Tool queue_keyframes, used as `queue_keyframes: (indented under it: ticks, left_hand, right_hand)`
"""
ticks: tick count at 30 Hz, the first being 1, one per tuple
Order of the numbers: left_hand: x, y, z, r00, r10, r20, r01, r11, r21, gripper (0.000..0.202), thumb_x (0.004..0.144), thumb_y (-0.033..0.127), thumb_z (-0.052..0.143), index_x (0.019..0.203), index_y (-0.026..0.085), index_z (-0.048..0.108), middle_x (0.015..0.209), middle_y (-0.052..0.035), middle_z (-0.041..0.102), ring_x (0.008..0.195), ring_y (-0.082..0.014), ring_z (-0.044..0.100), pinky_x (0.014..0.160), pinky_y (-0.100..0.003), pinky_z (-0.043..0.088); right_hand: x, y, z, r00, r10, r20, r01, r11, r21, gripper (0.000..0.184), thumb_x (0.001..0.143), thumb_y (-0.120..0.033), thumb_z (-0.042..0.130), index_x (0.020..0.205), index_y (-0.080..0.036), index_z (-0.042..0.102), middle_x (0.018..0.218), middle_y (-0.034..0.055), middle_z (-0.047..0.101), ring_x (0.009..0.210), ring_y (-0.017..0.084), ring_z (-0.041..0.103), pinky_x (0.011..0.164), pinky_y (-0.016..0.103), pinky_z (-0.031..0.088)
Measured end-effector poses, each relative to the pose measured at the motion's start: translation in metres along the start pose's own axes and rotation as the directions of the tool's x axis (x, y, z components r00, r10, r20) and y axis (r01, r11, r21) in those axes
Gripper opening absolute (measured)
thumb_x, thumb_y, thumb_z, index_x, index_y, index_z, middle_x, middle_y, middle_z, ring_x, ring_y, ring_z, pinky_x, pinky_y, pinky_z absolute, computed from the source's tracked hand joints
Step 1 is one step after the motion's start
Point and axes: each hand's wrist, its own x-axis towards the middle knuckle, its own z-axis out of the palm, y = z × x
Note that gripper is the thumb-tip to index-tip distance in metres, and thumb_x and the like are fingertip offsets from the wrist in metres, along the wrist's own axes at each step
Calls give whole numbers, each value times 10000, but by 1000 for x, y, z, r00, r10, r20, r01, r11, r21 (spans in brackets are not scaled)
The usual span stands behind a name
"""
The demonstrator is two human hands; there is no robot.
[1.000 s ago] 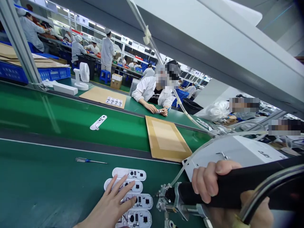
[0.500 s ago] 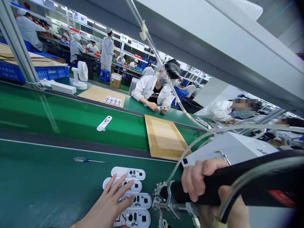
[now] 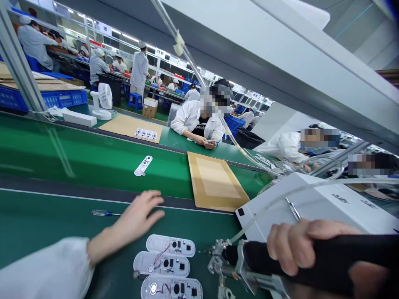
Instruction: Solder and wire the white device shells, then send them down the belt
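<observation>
My right hand (image 3: 299, 247) is wrapped round the black handle of a power screwdriver (image 3: 249, 261) whose metal nose points left, low over the green bench. My left hand (image 3: 137, 218) is lifted over the bench with fingers spread, holding nothing, reaching toward the conveyor edge. Just below it lie three white oblong housings (image 3: 170, 263) with open circuit boards, stacked in a column. A small blue-handled screwdriver (image 3: 104, 213) lies left of my left hand.
One white housing (image 3: 143, 165) rides the green conveyor (image 3: 77, 153). A cardboard sheet (image 3: 215, 181) lies across the belt. A white box (image 3: 314, 203) with a clear hose stands at right. Several co-workers in white coats sit across the line; a small fan (image 3: 101, 99) stands far left.
My left hand has lifted off the white housings and moved up and left toward the belt edge. The power screwdriver has shifted slightly right. The housing on the belt has drifted right.
</observation>
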Motion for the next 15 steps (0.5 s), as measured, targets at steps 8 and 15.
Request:
queue_keyframes:
  ticks: [8,15]
  left_hand:
    - [111,-76,-41,834,-524,-173,547,828,128,566,921,559,565,1146,43,625,1288,-298,539,1244,-475,460,977,-557,392]
    - [133,-52,-16,845,-535,-21,533,839,110,378,990,482,590,1187,161,631,1186,-92,658,1130,-277,604,1005,-493,443]
  right_hand:
    - [3,11,36,989,132,-60,-122,981,151,185,900,-470,672,915,-286,658,594,-37,511,486,142,448,486,307,370]
    - [8,14,35,992,120,-49,-111,982,153,180,904,-462,668,895,-282,662,604,-35,525,483,150,473,474,323,386]
